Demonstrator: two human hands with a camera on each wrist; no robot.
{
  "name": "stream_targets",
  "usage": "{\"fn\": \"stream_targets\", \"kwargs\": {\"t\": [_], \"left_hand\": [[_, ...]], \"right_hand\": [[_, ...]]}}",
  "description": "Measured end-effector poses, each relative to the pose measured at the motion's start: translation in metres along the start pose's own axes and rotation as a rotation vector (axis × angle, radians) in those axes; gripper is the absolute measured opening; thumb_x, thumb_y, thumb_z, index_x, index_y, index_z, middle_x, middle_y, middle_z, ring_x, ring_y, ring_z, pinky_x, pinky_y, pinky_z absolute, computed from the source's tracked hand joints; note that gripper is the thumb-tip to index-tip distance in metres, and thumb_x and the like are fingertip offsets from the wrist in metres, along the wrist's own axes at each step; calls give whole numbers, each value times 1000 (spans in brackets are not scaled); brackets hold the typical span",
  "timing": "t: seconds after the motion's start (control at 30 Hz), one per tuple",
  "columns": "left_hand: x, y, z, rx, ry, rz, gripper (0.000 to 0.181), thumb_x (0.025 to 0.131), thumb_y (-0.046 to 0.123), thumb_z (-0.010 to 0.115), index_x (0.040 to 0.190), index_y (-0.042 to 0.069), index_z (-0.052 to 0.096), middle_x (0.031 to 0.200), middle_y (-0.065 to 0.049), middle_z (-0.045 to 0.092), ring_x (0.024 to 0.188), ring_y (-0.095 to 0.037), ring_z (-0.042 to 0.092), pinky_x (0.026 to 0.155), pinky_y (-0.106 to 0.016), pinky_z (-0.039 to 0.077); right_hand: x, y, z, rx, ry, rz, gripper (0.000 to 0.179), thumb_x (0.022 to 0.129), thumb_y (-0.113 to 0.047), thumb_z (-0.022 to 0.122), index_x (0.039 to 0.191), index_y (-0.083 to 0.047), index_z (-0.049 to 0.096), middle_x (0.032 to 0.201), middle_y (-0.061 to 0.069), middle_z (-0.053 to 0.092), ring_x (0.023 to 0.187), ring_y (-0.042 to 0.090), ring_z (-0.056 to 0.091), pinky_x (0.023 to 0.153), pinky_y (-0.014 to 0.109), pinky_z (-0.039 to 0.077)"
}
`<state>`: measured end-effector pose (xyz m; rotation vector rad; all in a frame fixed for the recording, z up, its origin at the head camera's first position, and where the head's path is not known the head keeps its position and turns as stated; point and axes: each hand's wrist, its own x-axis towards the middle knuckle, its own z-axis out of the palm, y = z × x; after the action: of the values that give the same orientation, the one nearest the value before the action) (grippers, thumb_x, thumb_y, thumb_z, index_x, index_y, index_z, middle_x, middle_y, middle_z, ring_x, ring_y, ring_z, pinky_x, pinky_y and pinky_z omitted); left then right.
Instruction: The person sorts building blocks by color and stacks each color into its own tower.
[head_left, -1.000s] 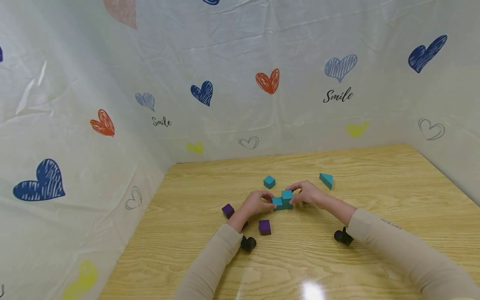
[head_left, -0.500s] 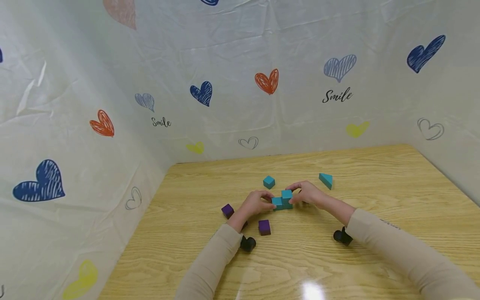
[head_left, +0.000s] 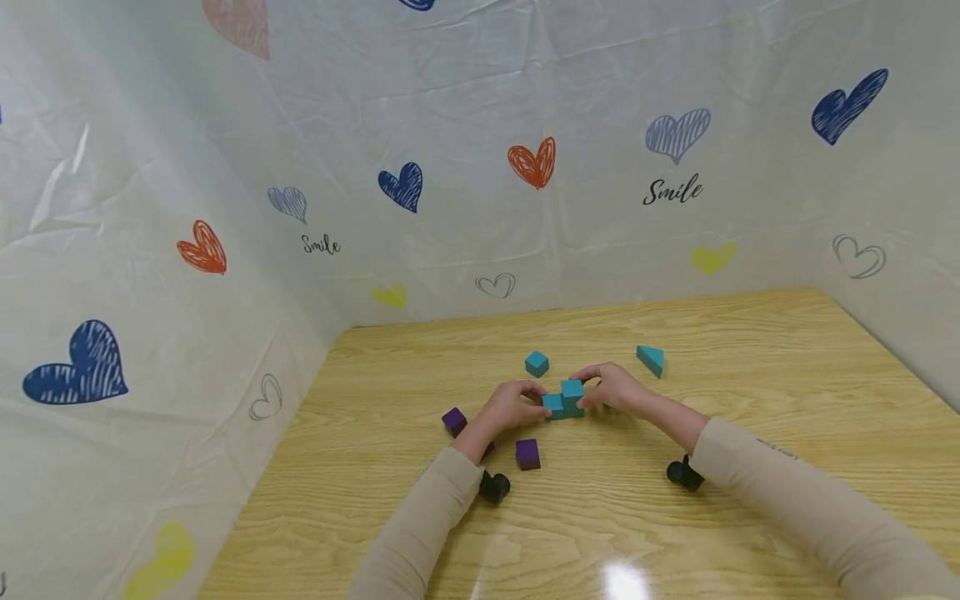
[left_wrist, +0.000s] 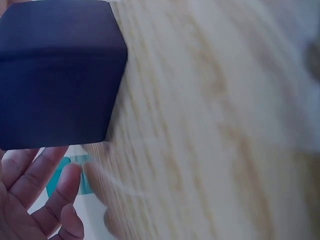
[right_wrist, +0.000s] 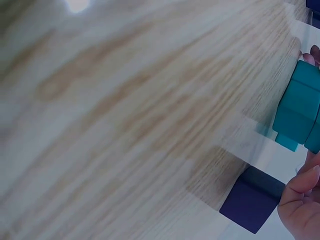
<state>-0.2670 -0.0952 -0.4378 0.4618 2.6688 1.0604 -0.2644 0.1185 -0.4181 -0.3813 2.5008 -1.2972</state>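
Near frame centre, your left hand (head_left: 512, 407) pinches low teal block (head_left: 552, 406), right hand (head_left: 618, 390) pinches taller teal stack (head_left: 572, 393): opposite sides, likely bracing both flush.

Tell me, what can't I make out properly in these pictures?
Head view: a purple block is partly hidden by the left forearm.
Head view: the lettering on the right sleeve is too small and blurred to read.
Left wrist view: a dark block is cut off by the left edge.
Right wrist view: the teal blocks are cut off by the right edge.
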Motion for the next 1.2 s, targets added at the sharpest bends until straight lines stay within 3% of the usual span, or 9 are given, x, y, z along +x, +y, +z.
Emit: {"fn": "stream_targets", "kwargs": {"t": [0.3, 0.57, 0.67, 0.77, 0.93, 1.2], "left_hand": [[0, 0, -1, 2, -13, 2, 32, 80, 23, 72, 107, 10, 65, 97, -2, 64, 91, -16, 57, 77, -28, 46], [5, -1, -6, -8, -41, -11, 42, 80, 29, 71, 117, 11, 61, 101, -3, 65, 92, -16, 58, 77, -28, 47], [9, 2, -14, -13, -3, -28, 40, 81, 30, 70, 114, 9, 62, 99, -4, 64, 88, -17, 57, 74, -29, 47], [14, 6, -22, -31, 82, -56, 39, 82, 27, 69, 114, 7, 61, 98, -6, 63, 85, -19, 56, 70, -29, 46], [23, 13, -32, -94, 202, -134, 45, 83, 21, 68, 123, 5, 54, 107, -12, 60, 94, -26, 56, 77, -35, 48], [35, 19, -26, -175, 205, -238, 52, 82, 18, 70, 126, 2, 50, 120, -17, 53, 106, -30, 51, 88, -39, 45]], "right_hand": [[0, 0, 2, -39, 12, -13, 46, 77, -9, 72, 119, 2, 58, 121, 22, 52, 98, 28, 55, 78, 36, 47], [-2, -2, 1, -41, 15, -18, 46, 77, -9, 72, 119, 3, 58, 122, 23, 52, 104, 33, 52, 81, 39, 47], [-2, -2, 0, -35, 15, -13, 46, 77, -8, 72, 119, 3, 58, 120, 22, 52, 103, 31, 53, 80, 38, 47], [-2, -2, 0, -31, 19, -6, 45, 77, -9, 72, 118, 2, 59, 120, 21, 53, 106, 32, 50, 82, 39, 46], [-1, -2, 0, -22, 24, 2, 45, 76, -8, 72, 119, 1, 59, 122, 21, 52, 110, 34, 47, 84, 40, 45], [-2, -2, 0, -3, 21, -4, 43, 77, -6, 71, 118, 2, 59, 122, 22, 52, 102, 33, 51, 76, 35, 46]]}}
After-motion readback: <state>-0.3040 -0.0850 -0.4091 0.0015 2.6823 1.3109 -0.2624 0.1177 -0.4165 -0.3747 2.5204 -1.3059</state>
